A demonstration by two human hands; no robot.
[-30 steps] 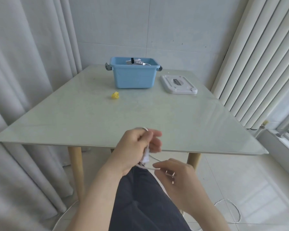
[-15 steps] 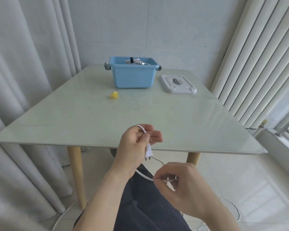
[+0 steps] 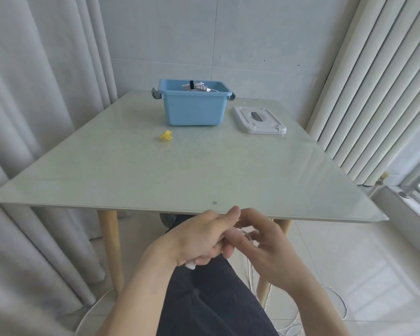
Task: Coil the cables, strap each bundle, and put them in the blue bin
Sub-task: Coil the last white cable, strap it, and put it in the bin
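Pale curtains hang on the left, a white tiled wall closes the far side, and long vertical slats stand on the right around a glossy pale-green worktop on wooden legs.

Below its near edge, over a dark trouser leg, both hands meet. The left hand is curled round a white cable, with one white plug end poking out under its palm. The right hand has its fingers bent in against the left hand's fingertips and pinches the thin strand there; the exact grip is partly hidden by the fingers. From the hands the cable runs downward, its length close to upright, then trails in loose loops over the tiled floor at the near right.

One blue bin stands at the far middle of the worktop, long side facing the viewer, with grey latches at both ends. A strapped white bundle with a dark band shows above its rim. One grey-white lid lies flat just right of the bin, apart from it, a dark slot in its middle. One small yellow strap lies on the worktop left and nearer than the bin, well apart from the hands.

Nothing lies between the hands and the bin other than bare worktop.
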